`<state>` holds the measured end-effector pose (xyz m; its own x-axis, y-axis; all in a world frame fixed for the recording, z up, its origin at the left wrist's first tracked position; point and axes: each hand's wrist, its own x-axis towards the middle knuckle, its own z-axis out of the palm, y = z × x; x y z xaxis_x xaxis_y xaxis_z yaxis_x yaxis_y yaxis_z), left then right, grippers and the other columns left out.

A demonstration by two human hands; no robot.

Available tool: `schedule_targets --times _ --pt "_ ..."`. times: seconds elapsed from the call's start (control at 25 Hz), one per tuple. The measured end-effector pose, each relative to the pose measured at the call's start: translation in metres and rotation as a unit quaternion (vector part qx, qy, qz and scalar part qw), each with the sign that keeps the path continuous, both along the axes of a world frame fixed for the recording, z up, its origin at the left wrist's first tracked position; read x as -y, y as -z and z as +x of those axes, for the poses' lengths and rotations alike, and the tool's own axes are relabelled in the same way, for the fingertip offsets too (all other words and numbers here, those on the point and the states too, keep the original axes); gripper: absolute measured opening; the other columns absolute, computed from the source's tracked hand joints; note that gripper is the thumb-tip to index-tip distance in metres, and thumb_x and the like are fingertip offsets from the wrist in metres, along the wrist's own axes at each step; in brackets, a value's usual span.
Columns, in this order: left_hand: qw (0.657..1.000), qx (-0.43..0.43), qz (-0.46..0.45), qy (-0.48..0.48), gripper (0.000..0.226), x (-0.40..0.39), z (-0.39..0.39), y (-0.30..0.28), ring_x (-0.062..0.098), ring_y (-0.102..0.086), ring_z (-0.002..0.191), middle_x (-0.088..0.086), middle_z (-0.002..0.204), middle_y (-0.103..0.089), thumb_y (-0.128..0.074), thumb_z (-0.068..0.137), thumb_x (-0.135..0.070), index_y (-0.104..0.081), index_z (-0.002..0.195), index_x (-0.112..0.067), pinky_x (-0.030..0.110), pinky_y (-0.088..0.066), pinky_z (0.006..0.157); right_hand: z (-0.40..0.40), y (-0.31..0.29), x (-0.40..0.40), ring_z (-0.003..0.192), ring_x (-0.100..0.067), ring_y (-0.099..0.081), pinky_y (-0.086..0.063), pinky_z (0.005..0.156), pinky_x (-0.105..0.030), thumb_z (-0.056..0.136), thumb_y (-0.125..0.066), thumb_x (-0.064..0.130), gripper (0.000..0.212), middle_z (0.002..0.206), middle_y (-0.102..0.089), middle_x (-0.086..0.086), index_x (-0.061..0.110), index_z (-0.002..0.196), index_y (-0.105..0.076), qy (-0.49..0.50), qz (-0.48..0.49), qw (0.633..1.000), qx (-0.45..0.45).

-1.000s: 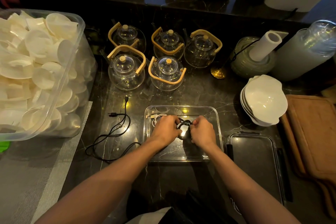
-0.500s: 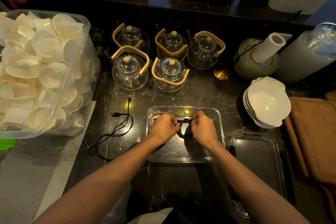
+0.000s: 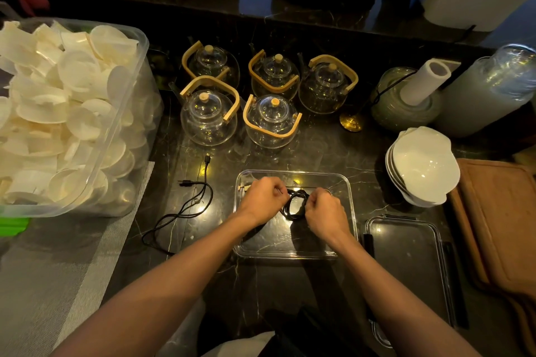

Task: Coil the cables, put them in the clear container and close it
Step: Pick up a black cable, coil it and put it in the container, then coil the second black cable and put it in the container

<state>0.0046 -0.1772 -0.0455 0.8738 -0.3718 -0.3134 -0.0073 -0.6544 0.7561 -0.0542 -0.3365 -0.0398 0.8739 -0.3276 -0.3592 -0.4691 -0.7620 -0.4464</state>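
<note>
A clear rectangular container [image 3: 352,206] sits on the dark counter in front of me. Over it, my left hand [image 3: 261,200] and my right hand [image 3: 323,213] both pinch a small coiled black cable [image 3: 295,206], one hand on each side of the loop. A pale item lies in the container's far left corner, mostly hidden behind my left hand. A second black cable [image 3: 185,206] lies loose and uncoiled on the counter to the left of the container. The container's lid [image 3: 406,264], with black latches, rests flat to the right.
Several glass teapots [image 3: 269,122] with wooden handles stand just behind the container. A big clear tub of white dishes [image 3: 66,113] fills the left. Stacked white bowls [image 3: 423,165], a paper roll [image 3: 426,81] and wooden boards [image 3: 504,229] line the right.
Both hands stay at the coil over the container. The black loop has opened out wider between them, and the hands have drawn slightly apart.
</note>
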Motion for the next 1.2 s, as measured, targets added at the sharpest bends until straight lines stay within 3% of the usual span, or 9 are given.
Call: schedule_targets --times 0.12,0.28,0.48,0.6,0.72,0.88,1.0,1.12,1.2 --pt "0.998 0.014 -0.052 -0.025 0.01 -0.014 0.004 -0.02 0.005 -0.067 0.059 -0.004 0.064 -0.07 -0.068 0.092 -0.018 -0.07 0.083 -0.023 0.017 -0.052 0.058 -0.004 -0.003 0.003 0.076 -0.026 -0.072 -0.059 0.07 -0.038 0.098 -0.056 0.012 0.011 0.088 -0.073 -0.007 0.012 0.093 -0.065 0.011 0.005 1.0 -0.024" --pt "0.987 0.027 -0.116 -0.107 0.009 -0.049 0.004 -0.047 0.014 -0.072 0.06 -0.001 0.069 -0.072 -0.068 0.093 -0.023 -0.07 0.084 -0.022 0.024 -0.054 0.055 -0.01 -0.009 0.002 0.08 -0.029 -0.072 -0.06 0.074 -0.042 0.099 -0.055 0.017 0.012 0.09 -0.072 -0.007 0.012 0.093 -0.064 0.017 0.006 1.0 -0.02" --pt "0.949 0.1 -0.153 -0.256 0.019 -0.137 -0.019 -0.05 0.009 -0.067 0.059 -0.003 0.07 -0.071 -0.065 0.09 -0.045 -0.072 0.084 -0.028 0.02 -0.051 0.05 -0.016 -0.023 0.007 0.064 -0.019 -0.071 -0.06 0.063 -0.037 0.103 -0.055 0.02 0.019 0.077 -0.074 -0.005 0.017 0.087 -0.064 0.008 0.05 0.999 0.005" --pt "0.931 0.113 -0.091 -0.334 0.017 -0.187 -0.038 -0.029 0.005 -0.063 0.059 -0.004 0.066 -0.069 -0.065 0.092 -0.038 -0.069 0.079 -0.029 0.023 -0.048 0.053 -0.022 -0.04 0.002 0.058 -0.01 -0.069 -0.061 0.057 -0.036 0.104 -0.056 0.019 0.014 0.074 -0.072 0.0 0.019 0.092 -0.064 0.015 0.121 0.991 0.062" --pt "0.958 0.04 0.034 -0.281 0.005 -0.209 -0.064 0.002 0.008 -0.068 0.073 -0.008 0.076 -0.071 -0.072 0.089 -0.033 -0.07 0.088 -0.028 0.031 -0.05 0.065 -0.03 -0.06 -0.024 0.067 -0.016 -0.068 -0.062 0.062 -0.045 0.1 -0.061 0.026 0.014 0.078 -0.072 0.002 0.024 0.087 -0.067 -0.016 0.175 0.975 0.138" --pt "0.974 0.015 0.147 -0.17 0.041 -0.202 -0.097 0.024 0.022 -0.061 0.101 0.004 0.109 -0.058 -0.082 0.076 -0.042 -0.07 0.111 -0.023 0.037 -0.052 0.091 -0.047 -0.071 -0.097 0.067 -0.005 -0.064 -0.056 0.061 -0.029 0.096 -0.058 0.041 0.015 0.076 -0.069 0.01 0.033 0.085 -0.066 -0.228 0.227 0.94 0.112" --pt "0.973 0.042 0.163 -0.158 0.041 -0.194 -0.106 0.022 0.025 -0.06 0.107 0.003 0.109 -0.062 -0.082 0.077 -0.038 -0.067 0.112 -0.023 0.038 -0.051 0.09 -0.046 -0.056 -0.144 0.081 -0.004 -0.064 -0.055 0.068 -0.026 0.099 -0.056 0.035 0.013 0.093 -0.069 0.009 0.028 0.101 -0.066 -0.395 0.14 0.907 0.032" --pt "0.974 0.034 0.19 -0.118 0.032 -0.194 -0.108 0.018 0.022 -0.066 0.099 -0.007 0.092 -0.064 -0.076 0.082 -0.04 -0.062 0.108 -0.026 0.036 -0.052 0.079 -0.04 -0.037 -0.17 0.104 -0.031 -0.065 -0.055 0.083 -0.043 0.098 -0.055 0.019 0.023 0.118 -0.062 -0.012 0.013 0.12 -0.057 -0.469 0.021 0.883 -0.015" --pt "0.97 0.022 0.232 -0.068 0.031 -0.2 -0.109 0.016 0.021 -0.067 0.1 -0.006 0.097 -0.068 -0.075 0.081 -0.038 -0.062 0.107 -0.027 0.035 -0.051 0.079 -0.039 -0.027 -0.179 0.112 -0.04 -0.062 -0.051 0.087 -0.047 0.095 -0.057 0.013 0.036 0.129 -0.053 -0.018 0.009 0.13 -0.048 -0.488 -0.03 0.872 -0.037"
